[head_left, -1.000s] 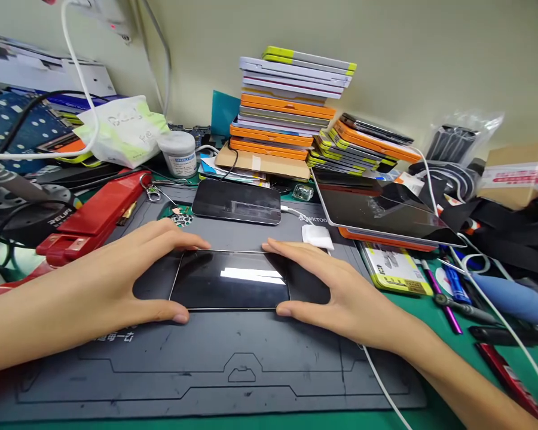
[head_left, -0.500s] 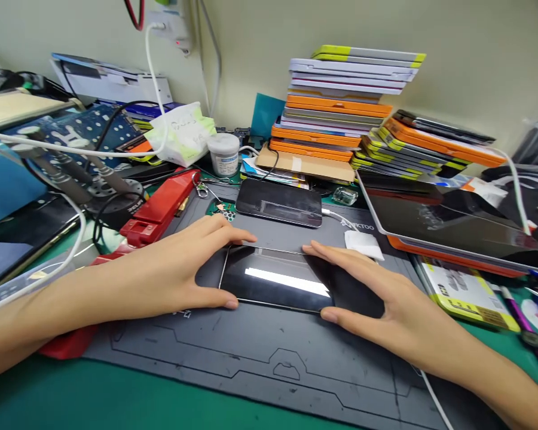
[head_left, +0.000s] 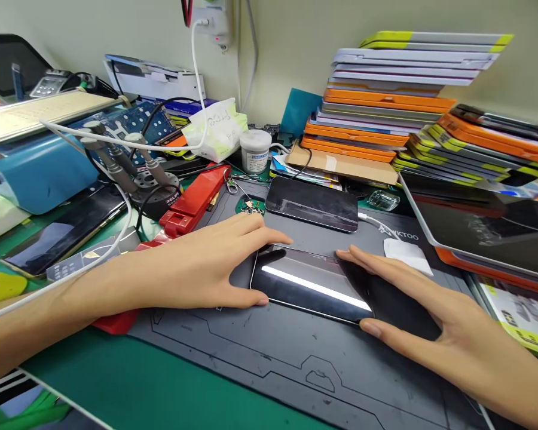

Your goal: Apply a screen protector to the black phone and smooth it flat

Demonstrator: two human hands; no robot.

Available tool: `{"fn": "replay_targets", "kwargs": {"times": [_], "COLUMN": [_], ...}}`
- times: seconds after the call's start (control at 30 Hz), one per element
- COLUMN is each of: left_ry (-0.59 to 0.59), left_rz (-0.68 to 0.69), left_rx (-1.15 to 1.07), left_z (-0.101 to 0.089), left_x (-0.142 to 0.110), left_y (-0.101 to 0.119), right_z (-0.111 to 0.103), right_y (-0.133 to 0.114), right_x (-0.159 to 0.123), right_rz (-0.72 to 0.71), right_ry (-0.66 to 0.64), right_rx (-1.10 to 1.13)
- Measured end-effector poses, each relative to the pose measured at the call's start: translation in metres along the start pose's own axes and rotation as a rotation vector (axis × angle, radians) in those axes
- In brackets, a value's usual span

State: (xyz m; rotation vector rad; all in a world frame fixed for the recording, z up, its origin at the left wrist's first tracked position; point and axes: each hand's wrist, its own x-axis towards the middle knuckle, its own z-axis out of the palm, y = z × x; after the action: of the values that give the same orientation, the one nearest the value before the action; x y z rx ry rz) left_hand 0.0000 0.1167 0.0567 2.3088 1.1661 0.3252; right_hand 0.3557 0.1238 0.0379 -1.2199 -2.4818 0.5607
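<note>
Head view. A black phone (head_left: 311, 278) lies face up on a grey mat (head_left: 242, 343), in the middle of the work area, with its long sides running left to right at a slight slant. A bright band of light reflects along its screen.

The left hand (head_left: 210, 263) holds the left end of the phone: thumb against the near edge, index finger against the far edge. The right hand (head_left: 461, 334) holds the right end in the same way, thumb near and fingers far. Both grips are closed on the phone by its edges; the palms stand off to the sides.

A second phone (head_left: 311, 204) lies beyond it, on the far part of the mat, with a white cable (head_left: 379, 222) at its right end. A small circuit board (head_left: 250, 206) is just left of the second phone; a white square pad (head_left: 407, 255) lies to its right. A red tool (head_left: 192, 200) extends behind the left forearm. At far right, a tablet (head_left: 484, 224) leans beside stacked cases (head_left: 381, 116).
</note>
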Motion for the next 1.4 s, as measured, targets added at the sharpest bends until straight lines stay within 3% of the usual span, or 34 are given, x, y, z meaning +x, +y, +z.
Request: {"fn": "replay_targets", "kwargs": {"times": [0.23, 0.57, 1.0, 1.4], "left_ry": [-0.001, 0.024, 0.043, 0.044], "left_rz": [-0.004, -0.046, -0.037, -0.037], "left_rx": [-0.012, -0.079, -0.017, 0.066], "left_z": [0.0, 0.004, 0.007, 0.008], "left_x": [0.003, 0.0, -0.002, 0.0], "left_y": [-0.004, -0.011, -0.015, -0.013], "right_z": [0.003, 0.007, 0.002, -0.003], "right_y": [0.006, 0.016, 0.003, -0.001], "right_x": [0.0, -0.008, -0.002, -0.004], "right_rz": [0.001, 0.111, -0.037, -0.045], "right_ry": [0.006, 0.012, -0.004, -0.044], "right_rx": [-0.017, -0.085, -0.091, -0.086]}}
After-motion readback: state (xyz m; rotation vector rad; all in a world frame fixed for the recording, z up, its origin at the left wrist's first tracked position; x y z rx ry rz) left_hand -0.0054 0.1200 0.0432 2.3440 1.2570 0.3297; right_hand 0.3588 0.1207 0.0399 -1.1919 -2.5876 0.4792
